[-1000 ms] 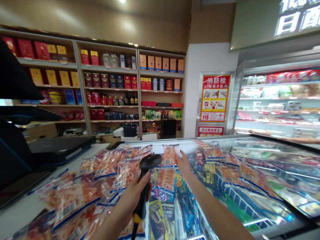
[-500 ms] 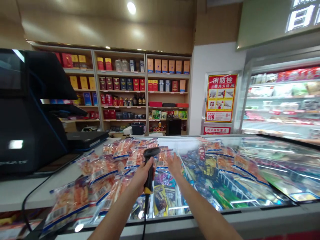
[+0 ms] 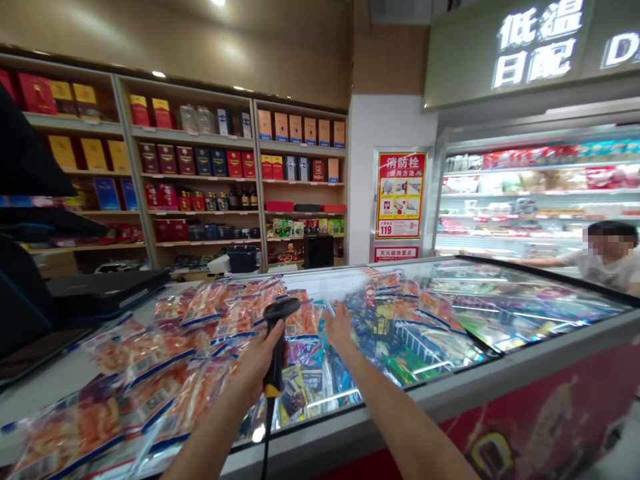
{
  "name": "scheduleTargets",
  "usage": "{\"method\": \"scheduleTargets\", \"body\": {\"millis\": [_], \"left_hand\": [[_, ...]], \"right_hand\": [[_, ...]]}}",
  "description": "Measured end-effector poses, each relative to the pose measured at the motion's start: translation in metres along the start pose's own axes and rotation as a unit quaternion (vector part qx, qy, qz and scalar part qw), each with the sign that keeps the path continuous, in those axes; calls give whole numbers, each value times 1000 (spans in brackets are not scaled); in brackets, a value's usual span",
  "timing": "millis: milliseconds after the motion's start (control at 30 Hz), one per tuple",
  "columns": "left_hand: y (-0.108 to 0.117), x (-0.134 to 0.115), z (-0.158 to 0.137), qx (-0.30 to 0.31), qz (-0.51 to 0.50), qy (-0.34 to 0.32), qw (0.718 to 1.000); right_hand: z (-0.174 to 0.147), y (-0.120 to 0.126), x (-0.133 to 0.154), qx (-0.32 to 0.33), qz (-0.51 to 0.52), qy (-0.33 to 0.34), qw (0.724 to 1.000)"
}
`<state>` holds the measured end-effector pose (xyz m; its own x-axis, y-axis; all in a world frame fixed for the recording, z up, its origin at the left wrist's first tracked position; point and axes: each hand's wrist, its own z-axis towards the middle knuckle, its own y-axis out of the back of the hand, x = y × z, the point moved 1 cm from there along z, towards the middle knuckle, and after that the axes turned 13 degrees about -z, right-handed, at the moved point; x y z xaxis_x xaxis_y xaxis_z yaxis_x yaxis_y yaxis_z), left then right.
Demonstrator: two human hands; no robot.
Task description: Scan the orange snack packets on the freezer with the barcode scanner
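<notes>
My left hand (image 3: 263, 357) is wrapped round the handle of a black and yellow barcode scanner (image 3: 276, 347), whose cable hangs down toward me. The scanner head is above the glass-topped chest freezer (image 3: 280, 437). To its right, my right hand (image 3: 340, 328) reaches out over the glass with its fingers extended and somewhat apart, beside the right edge of a clear packet of orange-pink food (image 3: 300, 321). I see nothing held in it. Many similar packets (image 3: 155, 347) with blue edges and barcodes lie spread on the left, some overlapping.
More packets (image 3: 400, 303) lie on the glass to the right. Bagged goods (image 3: 295, 393) show inside the freezer. A dark checkout machine (image 3: 30, 287) stands at the left. Behind are shelves of boxes (image 3: 200, 160). Another person (image 3: 607, 257) is beyond the freezer's right end.
The view has turned right, so the scene sits further left and another person has come into view. My right hand is now at the packet's right edge; my left keeps the scanner.
</notes>
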<state>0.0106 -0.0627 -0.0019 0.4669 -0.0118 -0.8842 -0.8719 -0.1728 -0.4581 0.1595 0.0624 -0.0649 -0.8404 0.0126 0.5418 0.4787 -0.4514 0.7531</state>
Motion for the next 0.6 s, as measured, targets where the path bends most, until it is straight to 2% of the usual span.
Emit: {"method": "scheduleTargets", "body": {"millis": [67,167,233,333,467,600], "left_hand": [[-6,2,-3,2,14,6,1000],[-13,4,-7,15,37,7,999],[-15,4,-9,26,45,7,999],[-15,4,-8,34,56,8,998],[-11,5,-3,23,61,6,998],[-8,11,5,23,63,5,998]], "right_hand": [[14,22,-30,-68,-28,-42,996],[36,61,-75,-168,-67,-68,981],[48,86,-103,-212,-91,-79,970],[61,115,-138,-262,-125,-133,948],[73,136,-177,-244,-145,-244,927],[84,141,-206,-137,-105,-351,920]]}}
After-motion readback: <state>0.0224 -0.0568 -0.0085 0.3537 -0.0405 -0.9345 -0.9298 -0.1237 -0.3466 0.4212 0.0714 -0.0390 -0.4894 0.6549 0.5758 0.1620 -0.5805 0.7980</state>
